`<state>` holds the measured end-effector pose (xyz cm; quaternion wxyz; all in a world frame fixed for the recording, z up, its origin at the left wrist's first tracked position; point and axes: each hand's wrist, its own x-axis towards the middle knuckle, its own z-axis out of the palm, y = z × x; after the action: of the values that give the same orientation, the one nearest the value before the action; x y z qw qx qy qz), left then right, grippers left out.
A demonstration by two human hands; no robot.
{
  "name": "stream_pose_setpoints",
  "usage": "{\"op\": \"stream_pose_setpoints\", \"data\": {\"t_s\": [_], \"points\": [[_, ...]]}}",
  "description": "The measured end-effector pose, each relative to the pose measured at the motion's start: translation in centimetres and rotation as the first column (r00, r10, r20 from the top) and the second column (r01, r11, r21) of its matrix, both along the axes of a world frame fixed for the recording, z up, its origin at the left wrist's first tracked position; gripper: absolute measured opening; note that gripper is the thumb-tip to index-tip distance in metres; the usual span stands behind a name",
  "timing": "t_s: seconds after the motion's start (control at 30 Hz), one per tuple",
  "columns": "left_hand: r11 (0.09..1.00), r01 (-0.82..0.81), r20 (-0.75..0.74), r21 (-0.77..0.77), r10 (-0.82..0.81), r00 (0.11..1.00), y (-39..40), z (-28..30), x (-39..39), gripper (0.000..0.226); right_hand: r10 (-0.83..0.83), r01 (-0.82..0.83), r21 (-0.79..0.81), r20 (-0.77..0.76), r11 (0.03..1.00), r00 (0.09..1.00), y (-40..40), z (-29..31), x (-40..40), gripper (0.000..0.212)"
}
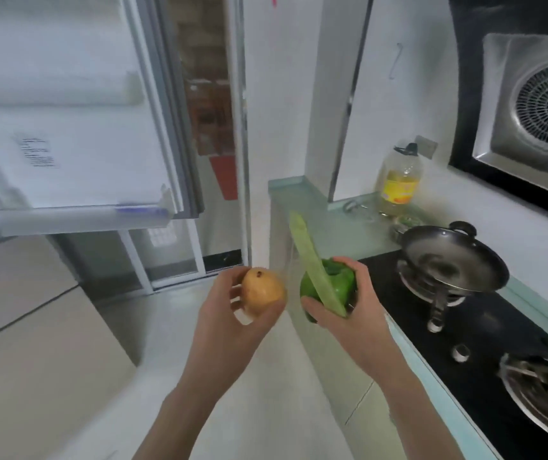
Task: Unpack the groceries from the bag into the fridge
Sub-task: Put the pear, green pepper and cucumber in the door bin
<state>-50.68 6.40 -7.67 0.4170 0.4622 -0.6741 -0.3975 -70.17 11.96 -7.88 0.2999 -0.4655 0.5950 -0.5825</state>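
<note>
My left hand [229, 313] holds a yellow-brown pear [262, 293] in its fingers, low in the middle of the view. Just to its right, my right hand [352, 310] grips a green bell pepper [338, 283] together with a long pale green gourd [312, 260] that sticks up and to the left across the pepper. The fridge door [67, 127] stands open at the upper left, its white inner side and lower door shelf [77, 217] facing me. The fridge's inside and the bag are out of view.
On the right, a countertop [325, 224] carries a black gas stove [465, 333] with a wok [448, 260] on the far burner and an oil bottle [398, 180] behind. A range hood [531, 104] hangs at the upper right. A sliding glass door [206, 127] stands ahead. Tiled floor [67, 360] lies below.
</note>
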Motion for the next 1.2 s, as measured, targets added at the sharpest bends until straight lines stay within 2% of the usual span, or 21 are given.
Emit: {"op": "stream_pose_setpoints", "data": {"t_s": [0.13, 0.33, 0.53, 0.9, 1.2], "points": [[0.991, -0.132, 0.0, -0.014, 0.132, 0.991, -1.3, 0.3, 6.1, 0.062, 0.119, -0.118, -0.022, 0.009, 0.993, 0.993, -3.9, 0.3, 5.4, 0.063], [0.948, -0.316, -0.014, -0.029, 0.316, 0.949, -3.3, 1.2, 14.3, 0.057, 0.296, -0.296, -0.039, 0.011, 0.954, 0.955, -9.8, 0.5, 13.3, 0.064], [0.884, -0.465, -0.122, -0.042, 0.457, 0.881, -6.7, 2.3, 20.9, 0.049, 0.432, -0.432, -0.052, -0.022, 0.9, 0.902, -15.2, 1.2, 20.1, 0.067], [0.848, -0.526, -0.122, -0.063, 0.516, 0.848, -18.1, 4.3, 29.5, 0.045, 0.507, -0.507, -0.109, -0.032, 0.855, 0.861, -27.6, 2.7, 29.3, 0.07], [0.841, -0.538, -0.106, -0.049, 0.532, 0.84, -27.3, 4.6, 33.3, 0.045, 0.511, -0.512, -0.142, -0.046, 0.847, 0.859, -37.4, 3.3, 33.2, 0.066]]}}
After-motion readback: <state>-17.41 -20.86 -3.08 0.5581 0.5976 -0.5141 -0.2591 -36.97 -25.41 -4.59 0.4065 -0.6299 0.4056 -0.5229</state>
